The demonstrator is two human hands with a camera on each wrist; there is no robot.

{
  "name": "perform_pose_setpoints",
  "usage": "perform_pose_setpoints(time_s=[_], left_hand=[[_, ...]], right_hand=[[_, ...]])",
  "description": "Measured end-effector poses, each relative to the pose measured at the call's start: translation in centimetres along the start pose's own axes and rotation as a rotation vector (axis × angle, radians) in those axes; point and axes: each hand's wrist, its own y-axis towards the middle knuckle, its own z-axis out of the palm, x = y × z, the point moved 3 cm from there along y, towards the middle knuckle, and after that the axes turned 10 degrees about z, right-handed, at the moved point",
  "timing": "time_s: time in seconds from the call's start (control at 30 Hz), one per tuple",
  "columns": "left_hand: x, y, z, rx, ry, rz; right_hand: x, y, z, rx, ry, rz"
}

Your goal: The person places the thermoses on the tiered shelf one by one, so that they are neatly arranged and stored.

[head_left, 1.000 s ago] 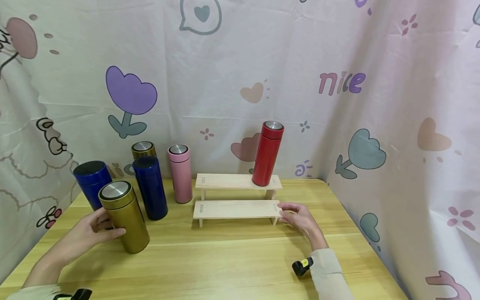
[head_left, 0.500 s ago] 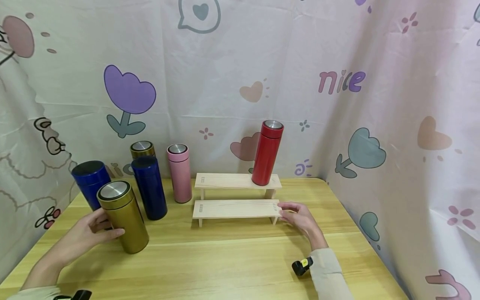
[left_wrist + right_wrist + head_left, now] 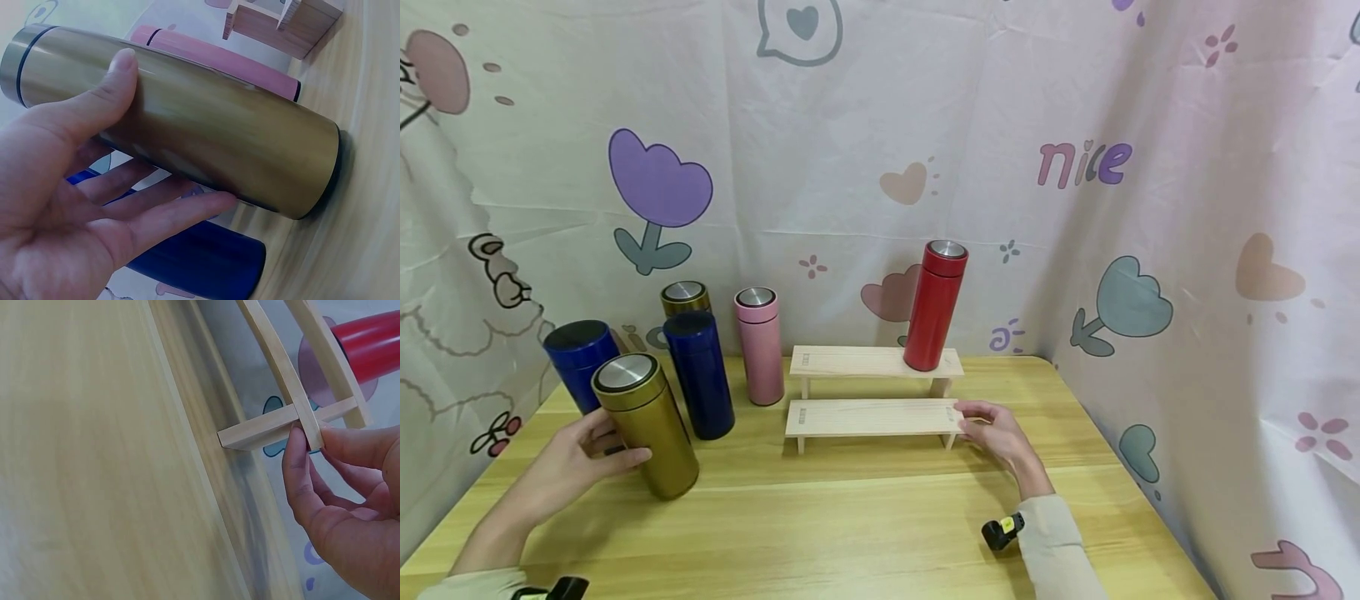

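My left hand (image 3: 568, 462) grips a gold thermos bottle (image 3: 651, 437) with a silver-topped lid, thumb on the near side. In the left wrist view the thermos (image 3: 206, 119) leans across, its base close over the table. The fingers (image 3: 181, 215) curl in under its far side. My right hand (image 3: 1000, 437) pinches the right end of the lower step of a two-step wooden stand (image 3: 872, 417). Thumb and forefinger meet at the board's edge in the right wrist view, above the stand's leg (image 3: 259, 428). A red thermos (image 3: 936, 308) stands on the upper step's right end.
Two blue bottles (image 3: 700, 375) stand behind and beside the held thermos, one partly hidden by it. A pink thermos (image 3: 760, 350) stands left of the stand. Another gold thermos (image 3: 685, 298) is mostly hidden behind a blue one. A patterned curtain (image 3: 850, 125) backs the wooden table (image 3: 850, 533).
My left hand has raised the gold thermos very slightly. The right hand stays at the stand's end, and the other bottles have not moved.
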Motion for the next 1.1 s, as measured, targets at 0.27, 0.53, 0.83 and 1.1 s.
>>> perform_pose_setpoints(time_s=[0.27,0.53,0.83,1.1], left_hand=[[-0.8,0.2,0.2,-0.012,0.056,-0.018],[-2.2,0.7,0.7,-0.017,0.022,0.023],[-3.3,1.7,1.4,0.000,0.048,0.054],[-5.0,2.8,1.8,-0.032,0.086,0.123]], right_hand=[[0.0,0.1,0.0,0.010,-0.005,-0.007],[-0.1,0.0,-0.1,0.016,-0.016,-0.013],[0.0,0.0,0.0,0.022,0.006,-0.008],[-0.1,0.1,-0.1,0.036,0.001,-0.024]])
